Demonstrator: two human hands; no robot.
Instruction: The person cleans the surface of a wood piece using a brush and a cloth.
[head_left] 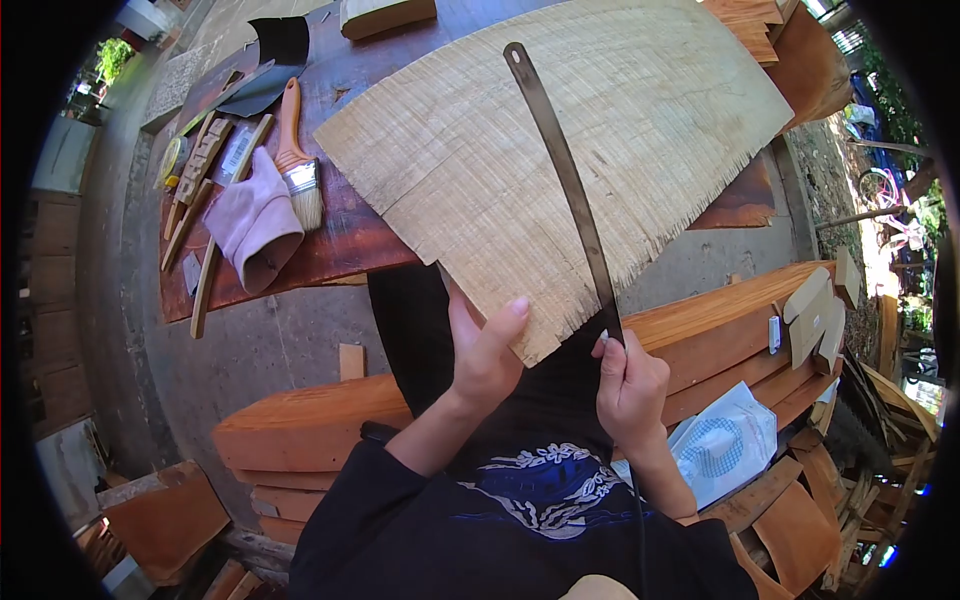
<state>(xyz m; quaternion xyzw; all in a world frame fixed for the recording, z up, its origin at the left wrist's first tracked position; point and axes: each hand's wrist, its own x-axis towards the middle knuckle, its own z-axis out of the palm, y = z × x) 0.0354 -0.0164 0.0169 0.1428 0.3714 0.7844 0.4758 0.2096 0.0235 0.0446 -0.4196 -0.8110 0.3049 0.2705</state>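
A wide, pale wooden board with rough grain and a splintered right edge lies tilted across the table's near edge. My left hand grips its near corner, thumb on top and fingers underneath. In my right hand is the near end of a narrow, dark metal strip; the fist is closed round it. The strip lies over the board's face, a small hole at its far end. Whether it carries markings I cannot make out.
On the reddish table at left are a paintbrush, a pink glove, wooden-handled tools and dark sheets. A wood block sits at the back. The wooden bench holds a plastic bag at right.
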